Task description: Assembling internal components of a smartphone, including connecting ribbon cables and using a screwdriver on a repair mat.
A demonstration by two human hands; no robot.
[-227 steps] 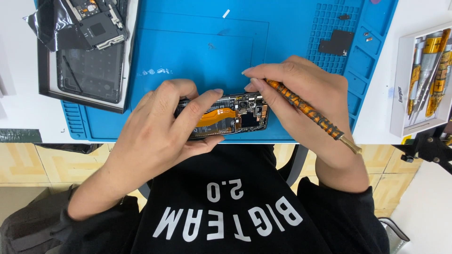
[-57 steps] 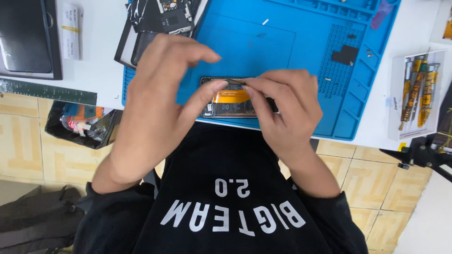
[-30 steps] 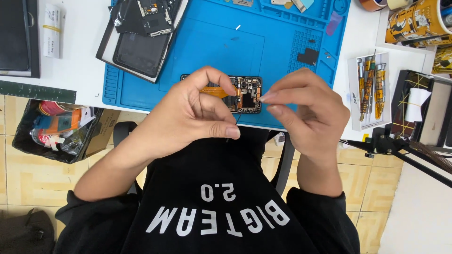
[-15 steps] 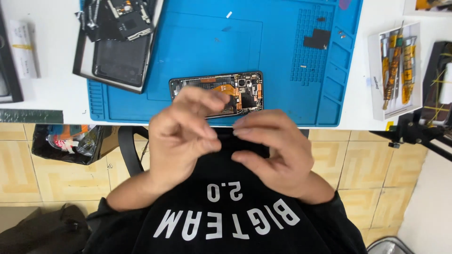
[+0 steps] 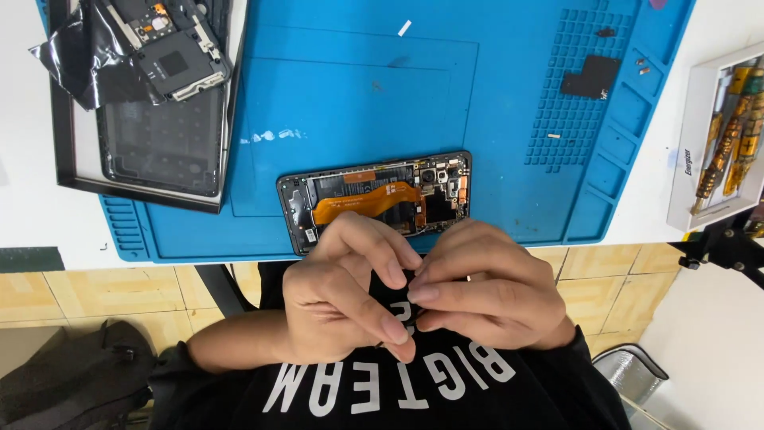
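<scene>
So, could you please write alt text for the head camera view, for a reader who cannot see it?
Two bare hands, left hand and right hand, meet fingertip to fingertip just off the desk edge, in front of an opened phone lying on a blue repair mat. A black phone frame lies upper left; a screwdriver tray sits right.

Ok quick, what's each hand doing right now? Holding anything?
Left hand: fingers curled, tips pinched against the other hand; can't tell what's held, if anything.
Right hand: fingers curled, tips pinched too; can't tell what's held.
</scene>
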